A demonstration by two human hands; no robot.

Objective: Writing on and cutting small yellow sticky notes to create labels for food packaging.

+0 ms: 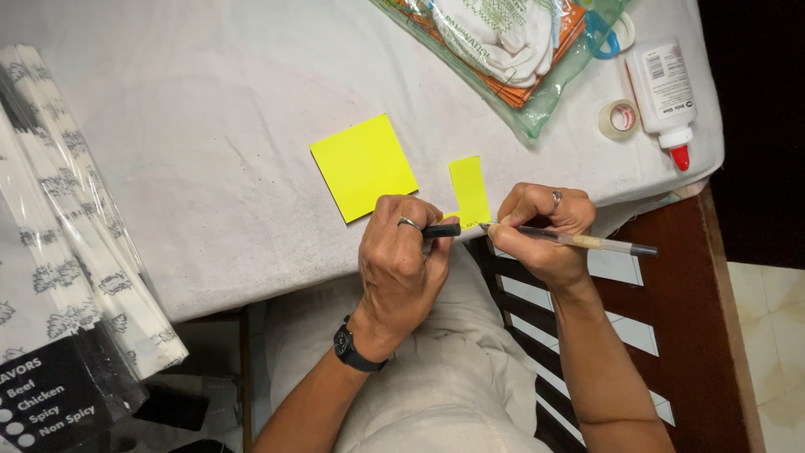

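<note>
Hands closed: left hand (401, 267) around black cap (442, 229), right hand (545, 226) around pen (587, 242), beside yellow strip (469, 191).

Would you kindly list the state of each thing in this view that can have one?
Left hand: closed on a small black object.
Right hand: gripping a pen, tip at the yellow strip.
Yellow strip: flat at the table edge.
Yellow square: flat, untouched.
Glue bottle: lying down, red cap on.
Tape roll: lying flat.
Plastic bag: filled.
</note>
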